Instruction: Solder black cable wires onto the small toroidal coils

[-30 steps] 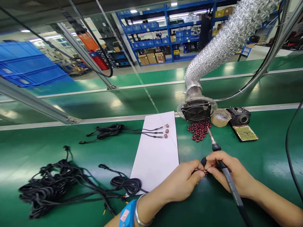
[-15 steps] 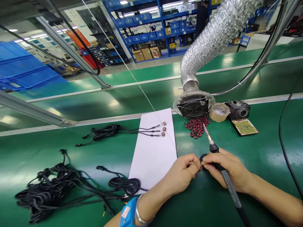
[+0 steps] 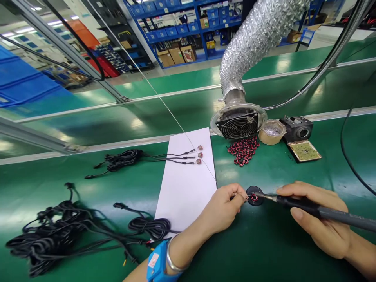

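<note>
One left hand at lower centre, one right hand at lower right. One soldering iron, one black disc with one red-and-black ring on it. Right of centre, a pile of rings, too many to count, then one tan roll and one sponge. Above, one fan hood. At centre, one white sheet with three small brownish pieces. At left, three bunches of black cable.
</note>
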